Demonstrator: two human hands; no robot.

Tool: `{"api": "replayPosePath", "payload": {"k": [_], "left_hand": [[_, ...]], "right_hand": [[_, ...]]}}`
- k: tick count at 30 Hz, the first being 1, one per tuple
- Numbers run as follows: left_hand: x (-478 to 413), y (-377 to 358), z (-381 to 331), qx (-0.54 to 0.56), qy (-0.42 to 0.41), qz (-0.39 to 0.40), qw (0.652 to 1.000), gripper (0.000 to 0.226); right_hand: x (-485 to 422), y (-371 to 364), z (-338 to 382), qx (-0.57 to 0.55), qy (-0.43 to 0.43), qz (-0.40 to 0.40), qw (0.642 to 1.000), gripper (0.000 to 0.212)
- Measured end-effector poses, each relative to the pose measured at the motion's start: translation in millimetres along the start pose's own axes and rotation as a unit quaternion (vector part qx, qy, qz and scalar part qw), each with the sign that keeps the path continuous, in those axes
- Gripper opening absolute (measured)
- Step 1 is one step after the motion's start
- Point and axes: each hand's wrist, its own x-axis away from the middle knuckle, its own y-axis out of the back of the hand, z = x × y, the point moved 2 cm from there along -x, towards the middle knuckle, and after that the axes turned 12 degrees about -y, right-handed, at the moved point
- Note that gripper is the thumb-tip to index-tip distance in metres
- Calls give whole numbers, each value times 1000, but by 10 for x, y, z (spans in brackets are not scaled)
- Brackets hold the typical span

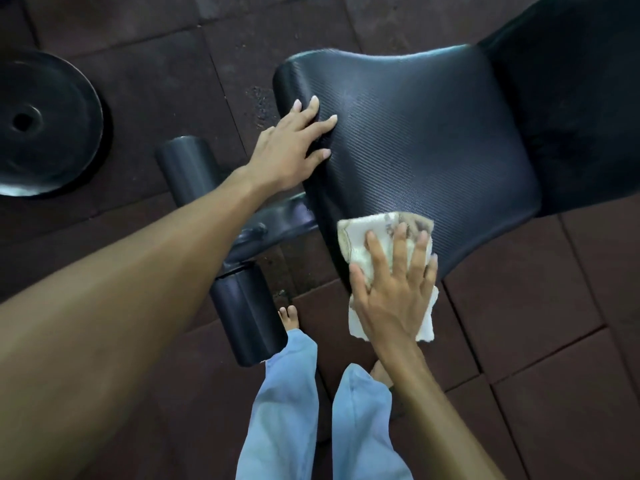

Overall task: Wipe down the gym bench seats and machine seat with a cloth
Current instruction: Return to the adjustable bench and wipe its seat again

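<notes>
Black rollers point(247, 317), maybe foam, plate point(45, 123) near seat point(415, 133); right hand point(394, 289) presses cloth point(356, 233).

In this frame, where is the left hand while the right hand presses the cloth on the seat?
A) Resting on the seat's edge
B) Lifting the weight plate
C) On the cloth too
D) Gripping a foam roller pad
A: the left hand lies with spread fingers on the edge of the bench seat, apart from the cloth under the right hand.

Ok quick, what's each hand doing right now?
Left hand: open, resting on the bench seat.
Right hand: open, pressing the cloth flat onto the seat.
</notes>
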Motion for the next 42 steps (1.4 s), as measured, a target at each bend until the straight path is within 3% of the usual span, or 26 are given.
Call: {"api": "replayPosePath", "payload": {"k": [3, 6, 9, 13, 16, 18, 20, 23, 24, 27, 30, 34, 36, 38, 42], "left_hand": [[2, -3, 13, -7, -2, 2, 1000, 57], [-3, 38, 14, -19, -10, 14, 1000, 56], [-10, 63, -18, -22, -17, 13, 1000, 57], [-34, 35, 7, -14, -11, -8, 1000, 57], [10, -56, 32, -5, -20, -26, 999, 56], [34, -66, 25, 1, -23, -36, 999, 56], [29, -36, 10, -7, -21, -28, 999, 56], [-2, 10, 40, -27, -16, 1, 1000, 57], [-1, 15, 56, -30, -12, 7, 999, 57], [-2, -23, 52, -20, -9, 3, 1000, 57], [-4, -63, 72, -9, -9, -14, 1000, 57], [0, -97, 88, -6, -14, -26, 1000, 56], [9, -111, 80, -9, -13, -22, 1000, 57], [14, -102, 62, -16, -15, -16, 1000, 56], [4, -43, 33, -16, -5, -10, 1000, 55]], "right_hand": [[-298, -61, 473, -10, -9, 32, 999, 65], [-301, -123, 555, 34, 118, 20, 992, 60], [-124, -52, 152, 46, 215, -7, 976, 48], [-11, 59, -217, 20, 174, -23, 984, 46], [-179, 37, 70, -11, 126, -42, 991, 50], [-239, -55, 425, -8, 139, -29, 990, 49], [-168, -190, 668, 79, 242, -6, 967, 47], [-31, -281, 533, 247, 416, 20, 875, 50], [-35, -250, 436, 245, 438, 14, 865, 48], [-24, -67, 74, 100, 410, 2, 907, 31], [-24, 56, -245, -15, 310, -20, 950, 35], [-170, 19, 16, -32, 140, -35, 989, 47], [-227, -46, 310, -21, 104, -22, 994, 53], [-239, -142, 497, 15, 142, -10, 990, 53], [-203, -162, 325, 52, 308, 0, 950, 42]]}}
